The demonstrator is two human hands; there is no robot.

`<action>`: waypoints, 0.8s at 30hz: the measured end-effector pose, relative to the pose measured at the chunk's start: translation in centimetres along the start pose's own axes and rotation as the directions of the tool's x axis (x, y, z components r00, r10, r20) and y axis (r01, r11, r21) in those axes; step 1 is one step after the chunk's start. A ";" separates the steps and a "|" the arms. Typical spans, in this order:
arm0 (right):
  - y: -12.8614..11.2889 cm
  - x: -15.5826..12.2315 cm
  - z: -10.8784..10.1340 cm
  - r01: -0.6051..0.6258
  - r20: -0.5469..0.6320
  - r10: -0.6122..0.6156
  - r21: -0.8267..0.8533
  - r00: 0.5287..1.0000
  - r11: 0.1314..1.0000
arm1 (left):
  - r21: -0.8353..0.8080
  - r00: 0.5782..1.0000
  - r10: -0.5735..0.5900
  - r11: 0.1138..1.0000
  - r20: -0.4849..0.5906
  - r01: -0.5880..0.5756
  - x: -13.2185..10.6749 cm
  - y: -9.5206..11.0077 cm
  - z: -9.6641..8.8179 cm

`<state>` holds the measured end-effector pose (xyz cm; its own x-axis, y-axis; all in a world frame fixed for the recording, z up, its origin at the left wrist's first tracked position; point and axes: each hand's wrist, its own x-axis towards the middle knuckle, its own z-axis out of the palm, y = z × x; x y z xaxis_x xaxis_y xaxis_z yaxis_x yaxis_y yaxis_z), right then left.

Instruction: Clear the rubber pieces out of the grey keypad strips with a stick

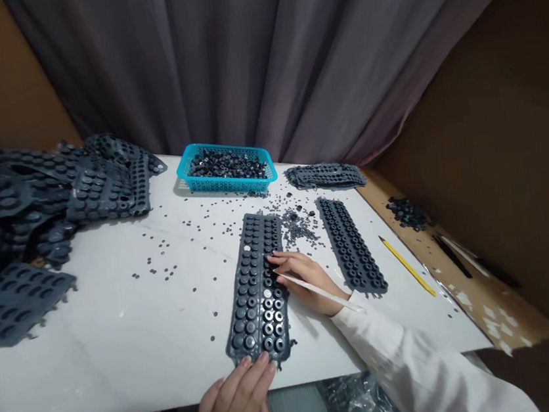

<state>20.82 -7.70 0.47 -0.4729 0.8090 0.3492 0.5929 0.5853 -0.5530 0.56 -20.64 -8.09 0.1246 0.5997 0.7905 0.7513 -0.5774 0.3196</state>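
Note:
A long dark rubber sheet (256,281) studded with round parts lies lengthwise on the white table (120,329) in front of me. My left hand (238,405) presses its near end down with the fingers laid flat and together. My right hand (305,280) rests at the sheet's right edge, pinching a thin white stick (313,287) whose tip touches the sheet. Several holes in the near right part of the sheet show light centres.
A second rubber sheet (351,243) lies to the right, another (325,176) behind it. A blue basket (225,167) of small black rings stands at the back. A heap of sheets (31,207) fills the left side. Small discs litter the table. A yellow pencil (407,265) lies right.

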 end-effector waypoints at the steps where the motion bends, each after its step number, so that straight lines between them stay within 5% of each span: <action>1: 0.0 0.0 0.1 0.007 0.003 -0.007 -0.014 1.000 1.000 | -0.005 1.000 -0.002 1.000 -0.002 0.002 0.0 0.0 0.0; 10: 1.5 0.9 -0.1 0.239 0.045 -0.237 -0.306 0.971 0.922 | -0.023 1.000 -0.024 0.999 -0.017 0.023 0.3 0.2 0.0; 16: 2.1 1.2 -1.0 0.023 -0.140 -0.060 -0.253 0.988 0.967 | -0.025 0.998 -0.043 0.999 -0.035 0.043 0.3 0.3 0.1; 24: 1.1 0.5 -0.3 -0.021 -0.002 0.021 0.040 1.000 0.999 | -0.026 0.998 -0.048 0.999 -0.039 0.047 0.4 0.3 0.2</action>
<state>21.43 -6.62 0.24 -0.4591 0.8210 0.3394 0.5760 0.5659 -0.5899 0.94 -20.51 -7.81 0.0635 0.6047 0.7939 0.7394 -0.5628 0.3695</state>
